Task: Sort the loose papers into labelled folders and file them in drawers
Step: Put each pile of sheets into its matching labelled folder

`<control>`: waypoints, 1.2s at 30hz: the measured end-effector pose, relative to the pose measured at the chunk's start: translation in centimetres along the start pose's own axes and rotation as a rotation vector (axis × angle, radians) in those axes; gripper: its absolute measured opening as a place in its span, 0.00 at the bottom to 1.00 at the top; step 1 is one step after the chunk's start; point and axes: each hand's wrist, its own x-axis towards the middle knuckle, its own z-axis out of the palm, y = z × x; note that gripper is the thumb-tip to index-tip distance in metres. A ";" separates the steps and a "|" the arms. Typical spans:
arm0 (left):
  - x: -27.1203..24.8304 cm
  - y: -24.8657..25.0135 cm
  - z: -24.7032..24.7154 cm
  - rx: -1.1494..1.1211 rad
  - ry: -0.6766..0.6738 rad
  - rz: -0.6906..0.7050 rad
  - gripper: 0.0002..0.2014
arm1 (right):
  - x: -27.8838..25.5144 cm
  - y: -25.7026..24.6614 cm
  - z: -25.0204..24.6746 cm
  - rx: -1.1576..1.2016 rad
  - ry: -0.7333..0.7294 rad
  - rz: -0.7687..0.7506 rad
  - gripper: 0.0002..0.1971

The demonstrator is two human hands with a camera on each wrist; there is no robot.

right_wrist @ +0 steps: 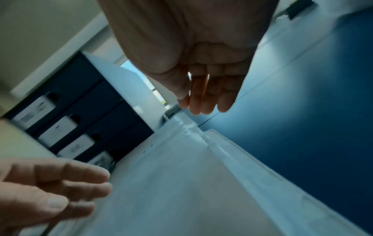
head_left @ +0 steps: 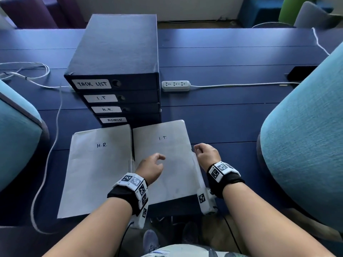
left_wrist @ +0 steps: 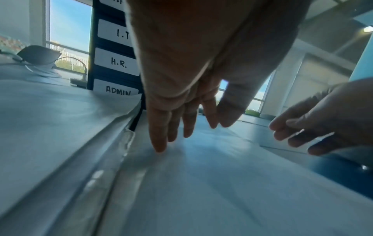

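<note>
Two white folders lie side by side on the blue table (head_left: 232, 117): the H.R. folder (head_left: 96, 173) on the left, the I.T. folder (head_left: 178, 175) on the right. Behind them stands a dark blue drawer unit (head_left: 115, 52) labelled TASK LIST, I.T, H.R. and ADMIN. My left hand (head_left: 157, 160) hovers over the I.T. folder (left_wrist: 201, 183) with fingers (left_wrist: 159, 143) fairly straight, one tip at the cover. My right hand (head_left: 200, 149) hangs over that folder's right edge, its fingers (right_wrist: 203, 103) loosely bent and holding nothing. All drawers look closed.
A white power strip (head_left: 176, 85) lies right of the drawer unit, its cable running right. More white cable (head_left: 44, 164) trails down the table's left side. Teal chairs stand at the right (head_left: 306, 136) and the left (head_left: 16, 130). A dark object (head_left: 300, 72) sits far right.
</note>
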 end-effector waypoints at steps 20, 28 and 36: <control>1.0 0.4 4.0 0.499 -0.122 0.156 0.38 | -4.3 2.2 -0.5 -0.710 -0.326 -0.189 0.33; 3.0 3.7 7.9 0.478 -0.138 0.318 0.31 | -2.8 6.9 -4.2 -0.723 -0.284 -0.084 0.36; 4.5 5.7 9.1 0.463 -0.156 0.387 0.30 | -1.2 8.3 -5.7 -0.729 -0.286 -0.025 0.39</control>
